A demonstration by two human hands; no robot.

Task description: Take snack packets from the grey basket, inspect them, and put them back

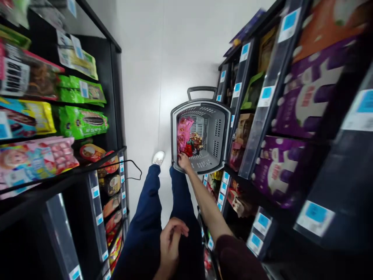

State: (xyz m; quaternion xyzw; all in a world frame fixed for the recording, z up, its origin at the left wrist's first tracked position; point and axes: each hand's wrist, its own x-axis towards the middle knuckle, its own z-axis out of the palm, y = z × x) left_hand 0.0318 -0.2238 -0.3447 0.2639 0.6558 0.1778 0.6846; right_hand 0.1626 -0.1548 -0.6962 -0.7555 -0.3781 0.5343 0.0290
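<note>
A grey shopping basket with a dark rim stands on the floor, its handle folded outward at the far side. Inside it lie a pink package, a red package and a brown-and-gold package. My right hand reaches over the near rim into the basket's near left corner, beside the pink and red packages. Its fingers are curled, and what they hold, if anything, is hidden. Above my thighs my left hand hangs with fingers loosely bent, the thumb apart and nothing in it.
On the left, a black shelf unit holds green snack bags and a pink candy bag. A thin black wire hook juts into the aisle. Purple packs fill the right shelves, close beside the basket. Pale floor runs between.
</note>
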